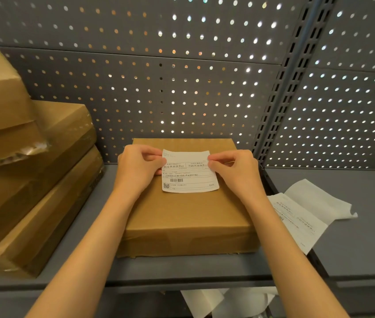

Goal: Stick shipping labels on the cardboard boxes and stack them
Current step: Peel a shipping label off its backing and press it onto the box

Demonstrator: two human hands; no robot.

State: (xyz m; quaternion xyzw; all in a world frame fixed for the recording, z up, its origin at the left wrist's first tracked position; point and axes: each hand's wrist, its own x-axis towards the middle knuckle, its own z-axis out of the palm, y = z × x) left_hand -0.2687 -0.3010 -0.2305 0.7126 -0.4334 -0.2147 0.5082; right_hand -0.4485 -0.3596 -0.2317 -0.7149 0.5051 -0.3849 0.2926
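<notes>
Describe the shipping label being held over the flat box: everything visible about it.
The shipping label is a white, roughly rectangular paper sheet with rounded corners, printed in black: ruled fields, lines of small text, a barcode and a QR code near its lower left. It lies over the far half of the flat cardboard box, slightly skewed. The left hand pinches its left edge and the right hand its right edge. Whether it is stuck down yet cannot be told.

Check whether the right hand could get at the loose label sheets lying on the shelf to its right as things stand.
Probably yes, but not right away. The label sheets lie uncovered on the grey shelf just beside the right hand, nothing between. That hand is pinching the shipping label over the cardboard box, so it must let go first.
</notes>
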